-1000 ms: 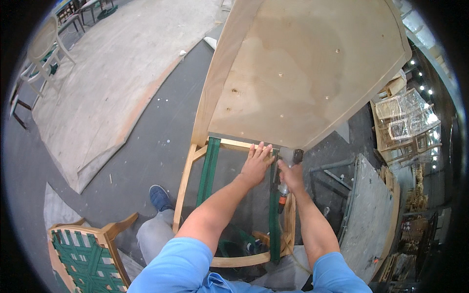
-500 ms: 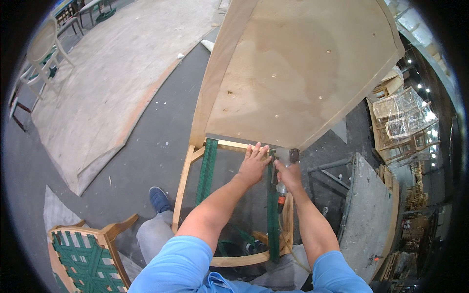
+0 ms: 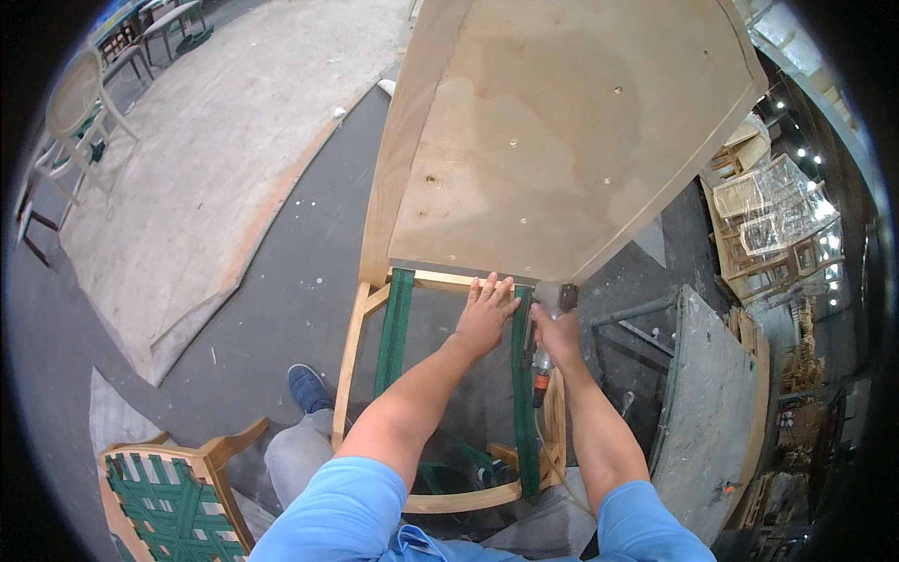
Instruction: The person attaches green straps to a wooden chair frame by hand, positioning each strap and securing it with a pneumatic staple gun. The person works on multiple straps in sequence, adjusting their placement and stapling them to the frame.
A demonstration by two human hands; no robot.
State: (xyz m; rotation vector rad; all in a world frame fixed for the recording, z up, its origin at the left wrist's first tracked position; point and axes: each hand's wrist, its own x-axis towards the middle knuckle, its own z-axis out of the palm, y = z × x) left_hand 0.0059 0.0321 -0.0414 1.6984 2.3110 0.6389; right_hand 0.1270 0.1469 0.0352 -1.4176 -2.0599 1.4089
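A wooden chair seat frame [image 3: 350, 361] lies before me, joined to a tall plywood back panel [image 3: 562, 169]. Green webbing [image 3: 397, 328] runs along its left side, and another green strap [image 3: 527, 421] spans the right side. Fingers spread, my left hand [image 3: 482, 320] rests flat on the far rail, its fingertips on the wood beside the right strap's end. My right hand [image 3: 560, 339] is wrapped round an air staple gun [image 3: 567, 297] at that strap's far end; the tool's nose is hidden. An air hose [image 3: 571, 494] trails from its orange fitting toward me.
At lower left stands another chair seat woven with green webbing [image 3: 173, 501]. A grey board [image 3: 712, 403] and metal tube [image 3: 637, 317] are at right. Chairs [image 3: 75, 103] stand far left by a pale floor sheet [image 3: 206, 169]. Stacked wooden frames [image 3: 773, 220] fill the far right.
The view has shifted slightly, moving the panel a little left in the picture. Both hands keep their places at the far rail; the staple gun has barely moved.
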